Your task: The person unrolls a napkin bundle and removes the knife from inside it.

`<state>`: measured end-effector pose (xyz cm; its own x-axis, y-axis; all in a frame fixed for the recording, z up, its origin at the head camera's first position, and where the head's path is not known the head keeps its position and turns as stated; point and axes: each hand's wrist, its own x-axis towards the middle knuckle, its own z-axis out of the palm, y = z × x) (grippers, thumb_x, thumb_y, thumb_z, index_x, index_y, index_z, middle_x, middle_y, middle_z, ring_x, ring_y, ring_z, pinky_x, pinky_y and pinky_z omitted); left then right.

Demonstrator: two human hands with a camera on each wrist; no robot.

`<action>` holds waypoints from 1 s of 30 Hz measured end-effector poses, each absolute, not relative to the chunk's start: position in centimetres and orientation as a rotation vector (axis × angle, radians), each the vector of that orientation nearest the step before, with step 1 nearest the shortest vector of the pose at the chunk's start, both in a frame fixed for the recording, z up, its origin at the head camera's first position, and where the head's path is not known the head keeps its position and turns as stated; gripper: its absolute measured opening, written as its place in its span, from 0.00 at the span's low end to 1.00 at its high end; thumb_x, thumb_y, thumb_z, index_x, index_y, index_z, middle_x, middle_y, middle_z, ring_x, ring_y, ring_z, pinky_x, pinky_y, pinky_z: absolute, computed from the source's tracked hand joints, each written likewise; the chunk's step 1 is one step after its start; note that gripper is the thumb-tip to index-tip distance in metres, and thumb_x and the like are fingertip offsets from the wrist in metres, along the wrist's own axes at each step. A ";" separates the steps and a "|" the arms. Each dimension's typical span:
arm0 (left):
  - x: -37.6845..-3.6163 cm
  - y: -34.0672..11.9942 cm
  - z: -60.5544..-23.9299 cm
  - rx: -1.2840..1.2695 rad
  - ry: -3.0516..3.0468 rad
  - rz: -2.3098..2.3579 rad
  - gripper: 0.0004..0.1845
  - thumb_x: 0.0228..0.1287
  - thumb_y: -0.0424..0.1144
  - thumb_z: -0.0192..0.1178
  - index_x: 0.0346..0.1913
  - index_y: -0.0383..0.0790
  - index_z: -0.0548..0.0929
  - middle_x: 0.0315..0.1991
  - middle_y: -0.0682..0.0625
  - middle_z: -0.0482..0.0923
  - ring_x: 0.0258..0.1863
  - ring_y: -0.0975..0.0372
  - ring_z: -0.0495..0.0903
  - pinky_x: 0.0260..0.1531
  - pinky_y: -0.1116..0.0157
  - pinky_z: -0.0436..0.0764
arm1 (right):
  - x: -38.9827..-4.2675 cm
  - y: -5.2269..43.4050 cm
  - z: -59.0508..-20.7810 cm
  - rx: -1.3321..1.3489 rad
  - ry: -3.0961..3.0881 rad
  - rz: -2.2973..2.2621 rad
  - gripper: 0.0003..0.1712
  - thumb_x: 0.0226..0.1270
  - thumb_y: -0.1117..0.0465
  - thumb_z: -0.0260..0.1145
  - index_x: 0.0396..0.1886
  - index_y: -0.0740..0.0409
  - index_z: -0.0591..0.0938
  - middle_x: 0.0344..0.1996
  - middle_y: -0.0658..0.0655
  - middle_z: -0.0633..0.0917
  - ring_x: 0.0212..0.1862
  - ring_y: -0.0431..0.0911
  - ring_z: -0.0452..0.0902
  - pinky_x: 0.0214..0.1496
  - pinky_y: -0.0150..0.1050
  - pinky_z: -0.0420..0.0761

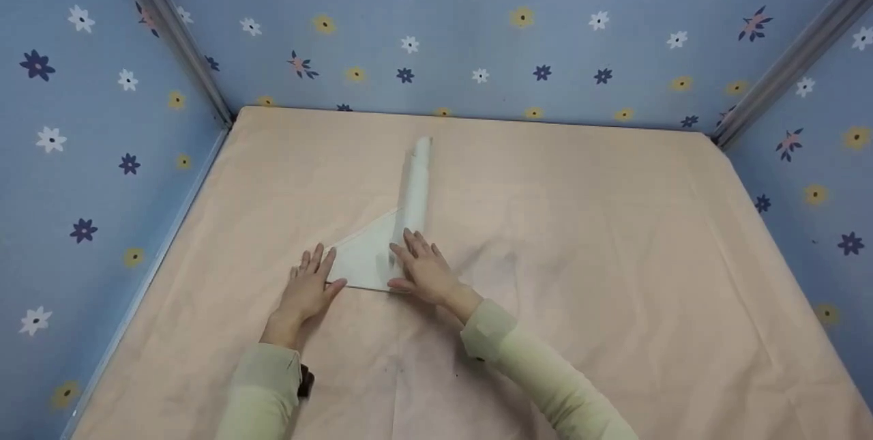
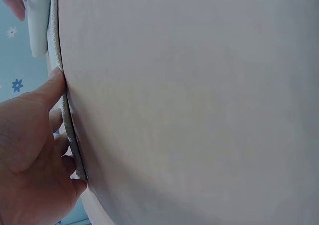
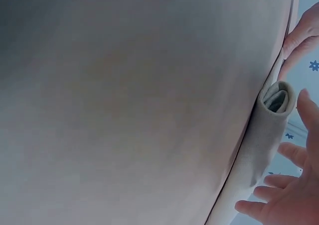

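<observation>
Pale cloth [image 1: 372, 256], half rolled into a tube, flat triangle under straight fingers [image 1: 416, 243] of both hands.

Up close now: the left hand [image 2: 27, 155] sits at the lower left, index finger straight, its tip touching the thin edge of the pale cloth [image 2: 69, 130]. The peach tabletop [image 2: 199, 110] fills most of the view. At top left, a rolled white end [image 2: 39, 21] shows against blue flowered wall [image 2: 15, 65].

A peach cloth [image 1: 614, 235] is covering the worktop, lying creased. Blue flower-and-butterfly panels [image 1: 477, 37] are standing on three sides, with metal corner posts [image 1: 174, 31] joining them.
</observation>
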<state>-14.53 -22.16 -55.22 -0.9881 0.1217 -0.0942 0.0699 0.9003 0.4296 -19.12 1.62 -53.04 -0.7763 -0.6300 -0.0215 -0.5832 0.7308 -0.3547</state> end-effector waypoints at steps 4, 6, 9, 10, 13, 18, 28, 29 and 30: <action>-14.6 -22.1 -55.3 0.148 2.949 0.661 0.34 0.64 0.48 0.49 0.66 0.31 0.53 0.66 0.33 0.43 0.64 0.38 0.41 0.58 0.41 0.44 | -19.2 0.9 -53.1 -0.971 2.802 -0.520 0.40 0.58 0.38 0.55 0.66 0.52 0.60 0.67 0.63 0.50 0.67 0.56 0.42 0.62 0.55 0.54; -14.6 -22.1 -55.3 0.147 2.949 0.658 0.34 0.64 0.48 0.49 0.66 0.32 0.53 0.66 0.33 0.43 0.64 0.38 0.41 0.58 0.41 0.45 | -19.3 0.6 -53.1 -0.965 2.804 -0.517 0.41 0.57 0.37 0.54 0.66 0.52 0.60 0.67 0.63 0.49 0.67 0.56 0.41 0.62 0.56 0.53; -14.6 -22.1 -55.3 0.145 2.945 0.659 0.34 0.64 0.48 0.49 0.66 0.32 0.53 0.66 0.33 0.43 0.64 0.38 0.41 0.58 0.41 0.45 | -19.3 0.1 -53.1 -0.949 2.807 -0.502 0.42 0.57 0.35 0.53 0.66 0.52 0.59 0.68 0.63 0.48 0.67 0.58 0.39 0.62 0.56 0.52; -14.6 -22.1 -55.3 0.144 2.943 0.662 0.34 0.64 0.48 0.49 0.66 0.32 0.53 0.66 0.33 0.43 0.64 0.38 0.41 0.58 0.41 0.44 | -19.4 0.0 -53.2 -0.942 2.807 -0.495 0.42 0.57 0.35 0.52 0.67 0.51 0.59 0.68 0.63 0.47 0.67 0.58 0.39 0.62 0.56 0.52; -14.5 -22.1 -55.1 0.141 2.932 0.676 0.34 0.65 0.48 0.48 0.67 0.32 0.52 0.67 0.33 0.42 0.64 0.39 0.40 0.58 0.41 0.44 | -19.5 -0.4 -53.3 -0.913 2.812 -0.474 0.43 0.57 0.34 0.51 0.67 0.51 0.58 0.68 0.63 0.45 0.67 0.58 0.37 0.63 0.56 0.51; -14.6 -22.1 -55.1 0.154 2.924 0.687 0.34 0.65 0.49 0.48 0.67 0.33 0.52 0.67 0.33 0.42 0.64 0.38 0.40 0.58 0.41 0.44 | -19.7 -0.9 -53.5 -0.877 2.811 -0.461 0.43 0.56 0.33 0.50 0.67 0.51 0.57 0.68 0.63 0.43 0.67 0.59 0.34 0.63 0.55 0.50; -14.7 -23.0 -56.6 0.226 2.929 0.815 0.38 0.64 0.58 0.43 0.68 0.37 0.49 0.68 0.35 0.37 0.64 0.40 0.33 0.57 0.40 0.37 | -19.9 -0.7 -53.5 -0.883 2.774 -0.423 0.43 0.58 0.36 0.53 0.68 0.54 0.56 0.68 0.65 0.42 0.67 0.58 0.33 0.64 0.53 0.52; -14.6 -23.0 -56.5 0.222 2.931 0.812 0.38 0.64 0.58 0.42 0.68 0.37 0.48 0.68 0.35 0.37 0.64 0.40 0.33 0.58 0.41 0.36 | -19.9 -0.7 -53.4 -0.890 2.777 -0.414 0.43 0.58 0.37 0.53 0.67 0.54 0.56 0.68 0.65 0.43 0.67 0.58 0.34 0.63 0.53 0.52; -14.6 -22.9 -56.5 0.214 2.932 0.797 0.37 0.64 0.57 0.42 0.68 0.37 0.49 0.68 0.36 0.37 0.65 0.41 0.34 0.58 0.41 0.37 | -19.9 -0.6 -53.4 -0.896 2.780 -0.408 0.43 0.58 0.37 0.53 0.67 0.55 0.57 0.68 0.65 0.43 0.67 0.58 0.34 0.63 0.52 0.53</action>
